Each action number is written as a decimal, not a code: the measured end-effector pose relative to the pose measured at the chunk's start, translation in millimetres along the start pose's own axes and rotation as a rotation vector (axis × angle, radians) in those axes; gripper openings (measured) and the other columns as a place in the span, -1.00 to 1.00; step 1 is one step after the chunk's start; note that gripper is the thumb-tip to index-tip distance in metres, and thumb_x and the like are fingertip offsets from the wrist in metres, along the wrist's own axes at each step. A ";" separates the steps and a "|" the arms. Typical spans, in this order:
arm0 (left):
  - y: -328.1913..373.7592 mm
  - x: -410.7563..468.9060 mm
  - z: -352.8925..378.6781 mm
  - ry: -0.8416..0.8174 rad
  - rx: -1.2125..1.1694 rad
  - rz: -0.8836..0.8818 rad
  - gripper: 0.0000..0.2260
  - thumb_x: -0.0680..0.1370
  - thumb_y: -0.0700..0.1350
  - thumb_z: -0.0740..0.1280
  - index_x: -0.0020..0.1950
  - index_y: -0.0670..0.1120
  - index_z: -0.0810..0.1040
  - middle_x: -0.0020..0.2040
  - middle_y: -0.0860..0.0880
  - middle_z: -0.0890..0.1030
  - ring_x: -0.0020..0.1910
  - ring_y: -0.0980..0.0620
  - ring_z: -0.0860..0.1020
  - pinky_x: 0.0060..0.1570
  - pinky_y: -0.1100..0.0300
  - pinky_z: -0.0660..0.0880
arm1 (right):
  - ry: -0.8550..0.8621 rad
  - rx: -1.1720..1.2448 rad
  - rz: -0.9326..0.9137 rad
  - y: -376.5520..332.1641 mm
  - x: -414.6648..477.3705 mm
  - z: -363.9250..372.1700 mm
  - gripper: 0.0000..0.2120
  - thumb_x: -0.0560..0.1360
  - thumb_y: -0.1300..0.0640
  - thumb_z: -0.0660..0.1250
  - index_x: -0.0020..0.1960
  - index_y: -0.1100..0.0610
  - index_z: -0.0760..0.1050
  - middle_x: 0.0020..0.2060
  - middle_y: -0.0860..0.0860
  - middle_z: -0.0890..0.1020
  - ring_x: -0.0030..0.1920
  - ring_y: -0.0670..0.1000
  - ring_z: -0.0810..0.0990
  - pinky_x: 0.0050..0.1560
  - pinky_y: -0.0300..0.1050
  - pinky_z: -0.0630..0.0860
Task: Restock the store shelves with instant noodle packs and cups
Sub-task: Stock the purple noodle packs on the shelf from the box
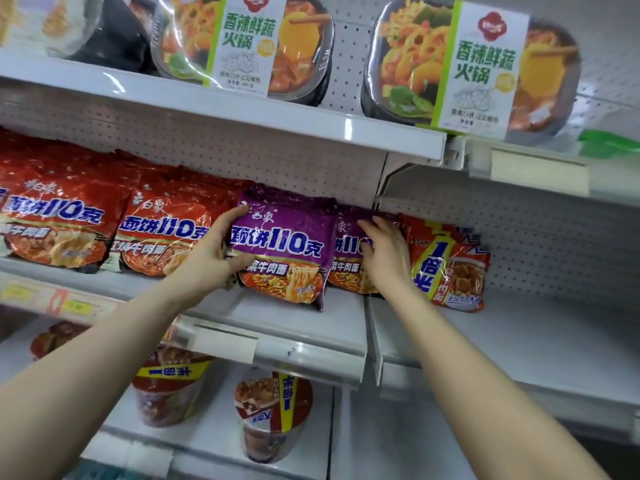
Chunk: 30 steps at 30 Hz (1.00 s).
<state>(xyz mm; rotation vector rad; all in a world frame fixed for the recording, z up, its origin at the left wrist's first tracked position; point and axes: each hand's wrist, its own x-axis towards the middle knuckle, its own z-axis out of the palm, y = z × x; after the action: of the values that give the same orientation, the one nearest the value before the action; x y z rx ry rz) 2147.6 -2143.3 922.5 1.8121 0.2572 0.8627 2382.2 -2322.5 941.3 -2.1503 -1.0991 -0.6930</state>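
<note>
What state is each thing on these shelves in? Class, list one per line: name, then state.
Front purple pack: upright on the middle shelf, left edge held by the left hand.
Second purple pack: upright beside it, touched by the right hand.
Orange pack: upright at the row's right end.
Red packs: upright in a row, sealed.
Hot pot trays: propped on the top shelf, sealed.
Noodle cups: on the lower shelf.
</note>
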 end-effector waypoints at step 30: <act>-12.2 44.0 129.1 -0.118 0.667 0.112 -0.39 0.56 -0.08 0.37 0.57 0.00 0.21 0.49 -0.22 0.30 0.48 -0.25 0.25 0.46 -0.14 0.23 | -0.103 0.060 0.268 14.6 -63.7 -23.9 -0.43 0.55 0.20 0.38 0.50 0.11 0.26 0.31 0.10 0.52 0.29 0.11 0.50 0.20 -0.13 0.40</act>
<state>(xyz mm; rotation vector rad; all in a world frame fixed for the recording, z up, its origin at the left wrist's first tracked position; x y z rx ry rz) 2267.4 -2208.1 908.1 2.5082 0.4035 0.7956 2357.5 -2379.3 909.5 -2.2466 -0.8483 -0.4259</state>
